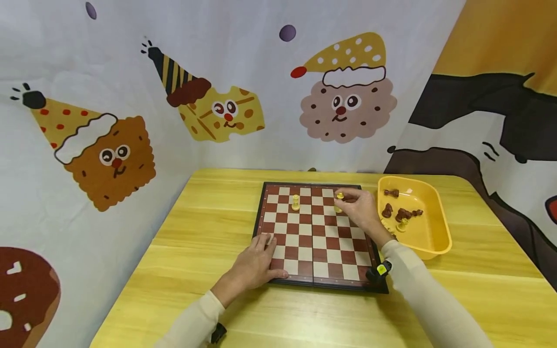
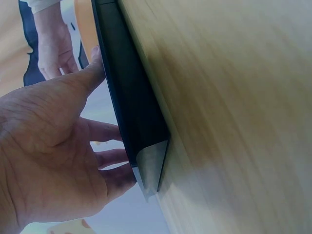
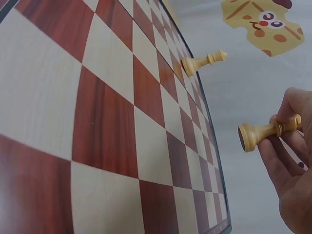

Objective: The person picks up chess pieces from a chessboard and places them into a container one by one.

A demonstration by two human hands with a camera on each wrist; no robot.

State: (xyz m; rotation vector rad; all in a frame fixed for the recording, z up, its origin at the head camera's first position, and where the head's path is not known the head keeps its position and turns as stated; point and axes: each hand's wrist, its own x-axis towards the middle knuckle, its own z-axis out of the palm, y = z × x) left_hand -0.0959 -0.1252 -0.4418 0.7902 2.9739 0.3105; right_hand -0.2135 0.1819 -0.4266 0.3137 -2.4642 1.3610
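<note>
My right hand (image 1: 359,208) pinches a pale yellow chess piece (image 3: 261,132) over the far right part of the chessboard (image 1: 312,283). In the right wrist view the piece's dark underside shows, raised off the squares. Another pale yellow chess piece (image 1: 296,203) stands upright on the far left part of the board; it has a pointed top in the right wrist view. My left hand (image 1: 253,261) rests on the board's near left corner, thumb along the front edge and fingers on the left side. In the left wrist view that hand (image 2: 58,151) touches the dark board rim (image 2: 134,92).
A yellow plastic tray (image 1: 441,217) stands right of the board, close to my right forearm. Several dark brown chess pieces (image 1: 403,215) and a pale yellow one (image 1: 403,224) lie in it. The wooden table (image 1: 196,241) ends at a cartoon-printed curtain (image 1: 270,154).
</note>
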